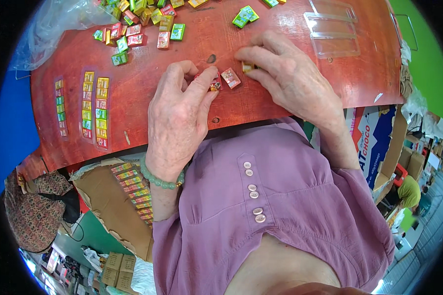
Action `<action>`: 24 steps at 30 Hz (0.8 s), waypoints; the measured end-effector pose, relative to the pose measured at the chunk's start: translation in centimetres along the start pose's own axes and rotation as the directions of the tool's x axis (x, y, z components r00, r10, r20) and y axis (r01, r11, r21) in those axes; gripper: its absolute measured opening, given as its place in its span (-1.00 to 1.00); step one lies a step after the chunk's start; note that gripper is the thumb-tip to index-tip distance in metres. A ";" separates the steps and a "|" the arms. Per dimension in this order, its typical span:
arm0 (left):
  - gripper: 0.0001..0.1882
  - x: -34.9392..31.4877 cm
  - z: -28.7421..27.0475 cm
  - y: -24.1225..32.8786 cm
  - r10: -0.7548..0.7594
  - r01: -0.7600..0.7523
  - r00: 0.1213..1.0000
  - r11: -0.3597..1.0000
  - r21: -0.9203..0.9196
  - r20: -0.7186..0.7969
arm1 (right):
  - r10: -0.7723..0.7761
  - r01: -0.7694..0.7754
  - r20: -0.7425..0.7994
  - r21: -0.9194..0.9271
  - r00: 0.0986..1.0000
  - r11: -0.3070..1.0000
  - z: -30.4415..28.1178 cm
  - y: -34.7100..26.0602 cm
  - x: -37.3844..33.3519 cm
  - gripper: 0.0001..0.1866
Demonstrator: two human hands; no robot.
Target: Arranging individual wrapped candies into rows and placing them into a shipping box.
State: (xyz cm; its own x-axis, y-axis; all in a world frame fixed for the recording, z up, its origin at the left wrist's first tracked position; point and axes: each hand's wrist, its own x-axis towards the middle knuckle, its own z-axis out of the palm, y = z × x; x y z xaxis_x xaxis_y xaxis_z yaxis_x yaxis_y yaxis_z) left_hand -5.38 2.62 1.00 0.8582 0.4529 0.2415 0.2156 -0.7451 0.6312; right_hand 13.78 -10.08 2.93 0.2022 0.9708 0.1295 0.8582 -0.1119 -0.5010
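Note:
My left hand (178, 108), with a green bead bracelet at its wrist, pinches a small red box (215, 84) above the red-brown table (172, 128); its fingers partly cover the box. Just right of it, a small pink-red box (230, 78) lies loose between my hands. My right hand (296, 73) has its thumb and fingers closed around a small yellow box (247, 66), of which only one end shows.
Clear empty plastic trays (332, 42) lie at the far right. Narrow trays filled with coloured boxes (102, 110) stand in rows at the left. A heap of little boxes (142, 14) lies beside a clear bag (54, 34). Below the table, a carton (108, 196) holds filled trays.

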 end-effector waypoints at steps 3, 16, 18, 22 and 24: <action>-0.61 0.0 0.0 0.2 0.009 -0.009 1.000 1.000 0.009 0.011 | -0.071 0.069 0.051 0.032 0.996 0.997 -0.2 0.0 -0.3 -0.64; -0.53 0.3 -0.4 0.1 -0.027 0.038 0.993 0.995 -0.090 0.117 | -0.120 0.098 0.126 0.162 0.985 0.982 0.2 0.3 0.1 -0.56; -0.51 0.4 -0.4 0.5 -0.034 0.044 0.994 0.995 -0.089 0.108 | -0.119 0.095 0.145 0.164 0.982 0.982 0.0 0.4 0.3 -0.55; -0.52 0.6 0.1 0.9 0.040 -0.039 0.999 0.999 -0.039 0.031 | -0.129 0.105 0.108 0.210 0.986 0.972 -0.1 0.8 0.2 -0.49; -0.55 0.4 0.9 0.9 0.031 -0.030 0.999 0.999 -0.026 0.015 | -0.118 0.092 0.103 0.227 0.988 0.969 -0.3 0.6 0.2 -0.47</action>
State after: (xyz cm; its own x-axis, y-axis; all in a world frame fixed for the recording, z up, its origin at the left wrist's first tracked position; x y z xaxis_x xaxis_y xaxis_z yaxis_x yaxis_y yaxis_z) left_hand -4.41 1.73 1.05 0.8713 0.4225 0.2497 0.1775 -0.7456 0.6423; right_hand 14.46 -10.04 2.90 0.0496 0.9939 0.0987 0.7433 0.0293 -0.6683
